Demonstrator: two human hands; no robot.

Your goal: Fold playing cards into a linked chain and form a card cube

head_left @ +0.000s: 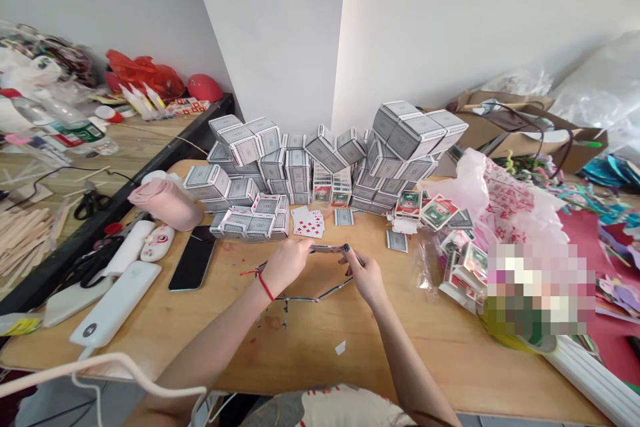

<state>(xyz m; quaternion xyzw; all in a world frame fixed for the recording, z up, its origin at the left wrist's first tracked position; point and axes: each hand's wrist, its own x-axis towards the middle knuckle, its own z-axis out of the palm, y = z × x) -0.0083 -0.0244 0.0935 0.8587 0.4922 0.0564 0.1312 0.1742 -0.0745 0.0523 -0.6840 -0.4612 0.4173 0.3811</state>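
Both hands hold a playing card (328, 249) between them just above the table; it shows almost edge-on. My left hand (289, 261), with a red string on its wrist, has its fingers closed at the card's left end. At the right end, my right hand (367, 273) pinches it with a dark-nailed thumb. Beneath them a thin dark loop (295, 299) shows on the tabletop, partly behind the hands. Just beyond lie a few face-up cards (307, 222) and a face-down card (344, 217). Stacked folded-card blocks (297, 170) stand behind these.
Left are a phone (193, 260), a white power bank (116, 303) and a pink roll (165, 201). Card boxes (440, 210), another card (397, 241) and a pink plastic bag (520, 193) lie right. A paper scrap (341, 347) is near the front edge. A wall stands behind.
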